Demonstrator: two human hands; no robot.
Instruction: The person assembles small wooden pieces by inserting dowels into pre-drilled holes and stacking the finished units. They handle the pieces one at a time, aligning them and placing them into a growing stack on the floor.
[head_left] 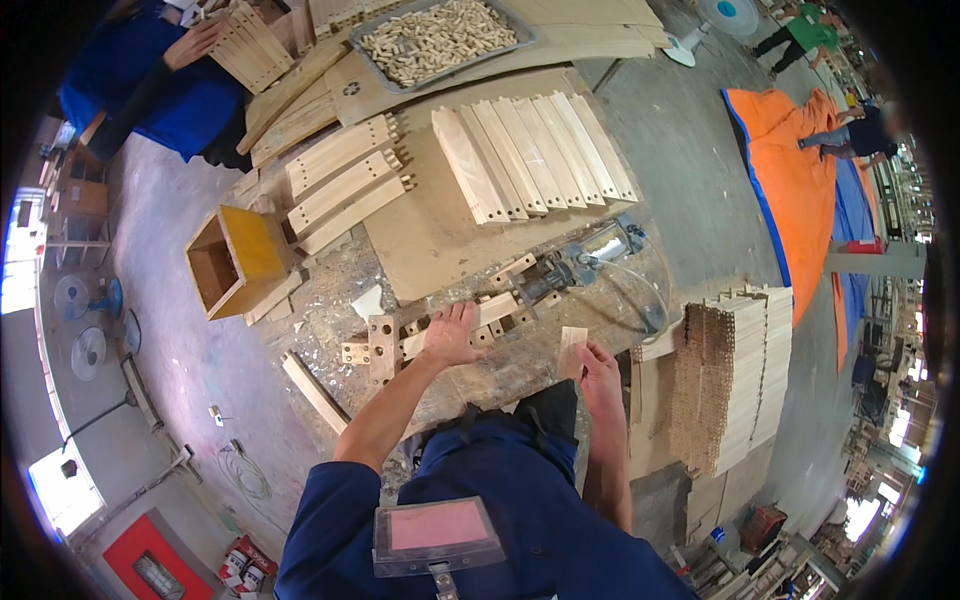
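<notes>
A pale wooden bar [496,309] lies in a wooden jig with drilled blocks [382,348] on the worktable. My left hand [452,335] is over the bar's middle, its fingers closed around it, and hides that stretch. Just right of the bar's end sits a grey metal clamp or machine [560,277] with a cylinder. By the table's near edge, my right hand [600,374] pinches a small flat wooden piece [573,350], held upright between thumb and fingers. Its lower end is partly hidden by the fingers.
Beyond the jig lie rows of wooden slats [535,155] and bars [345,190]. A tray of dowels [437,45] stands at the back. A yellow box [240,260] is at left, a tall slat stack [735,380] at right. Another person's hand [193,45] holds slats, far left.
</notes>
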